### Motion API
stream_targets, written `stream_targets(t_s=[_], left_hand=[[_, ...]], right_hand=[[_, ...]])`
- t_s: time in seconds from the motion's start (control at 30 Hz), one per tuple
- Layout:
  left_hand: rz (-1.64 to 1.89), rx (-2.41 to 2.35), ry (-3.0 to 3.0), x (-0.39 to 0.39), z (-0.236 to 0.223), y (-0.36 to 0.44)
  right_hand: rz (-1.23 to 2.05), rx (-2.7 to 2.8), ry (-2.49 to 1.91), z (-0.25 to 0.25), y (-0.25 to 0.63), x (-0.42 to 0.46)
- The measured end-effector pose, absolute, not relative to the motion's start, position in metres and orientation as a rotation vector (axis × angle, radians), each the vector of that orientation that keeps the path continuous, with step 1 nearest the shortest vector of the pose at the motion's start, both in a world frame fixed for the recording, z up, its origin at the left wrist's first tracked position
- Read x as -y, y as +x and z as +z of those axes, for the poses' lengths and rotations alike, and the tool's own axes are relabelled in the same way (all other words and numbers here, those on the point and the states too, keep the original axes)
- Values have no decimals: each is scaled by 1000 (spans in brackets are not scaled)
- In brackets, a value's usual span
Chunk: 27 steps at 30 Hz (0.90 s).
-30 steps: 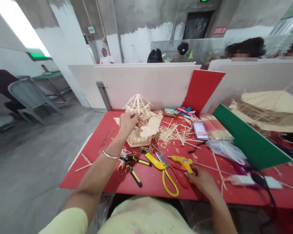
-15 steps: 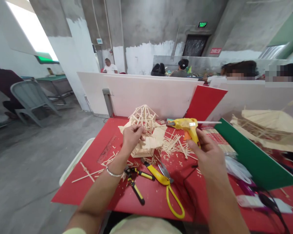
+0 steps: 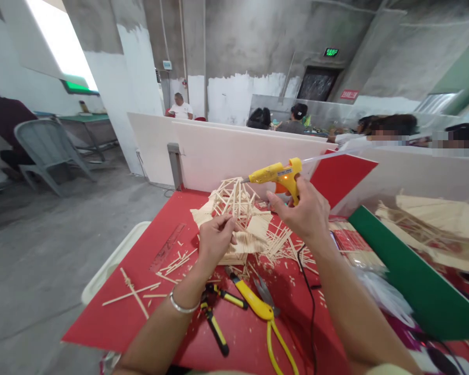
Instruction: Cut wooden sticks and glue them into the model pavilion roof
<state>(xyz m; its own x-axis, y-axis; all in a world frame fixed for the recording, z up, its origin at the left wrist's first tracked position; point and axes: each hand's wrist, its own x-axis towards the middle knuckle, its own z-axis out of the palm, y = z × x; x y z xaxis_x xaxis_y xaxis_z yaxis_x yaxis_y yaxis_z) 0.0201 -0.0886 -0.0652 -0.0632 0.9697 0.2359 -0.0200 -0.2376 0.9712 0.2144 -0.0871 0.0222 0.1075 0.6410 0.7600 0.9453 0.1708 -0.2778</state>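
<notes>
Glue is apparently being applied: the gun is being gripped by the right hand, its tip being aimed at the peak of the mid-table stick frame. The left hand's fingers are being pinched together on the frame's near side, any hold unclear. Steady aim is being called for. The near red table is being occupied by pliers and shears, the room beyond the far panel by people.

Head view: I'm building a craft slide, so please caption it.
Right hand holds a yellow glue gun near the top of a stick model, with the left hand at its front.
</notes>
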Motion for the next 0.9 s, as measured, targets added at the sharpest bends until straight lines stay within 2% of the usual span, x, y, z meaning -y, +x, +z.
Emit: stream_targets(t_s=[0.23, 0.9], left_hand=[[1429, -1000, 1228, 99, -57, 16], [1436, -939, 1192, 104, -57, 24]], right_hand=[[-759, 1553, -1531, 12, 210, 80], [-927, 1557, -1500, 7, 219, 84]])
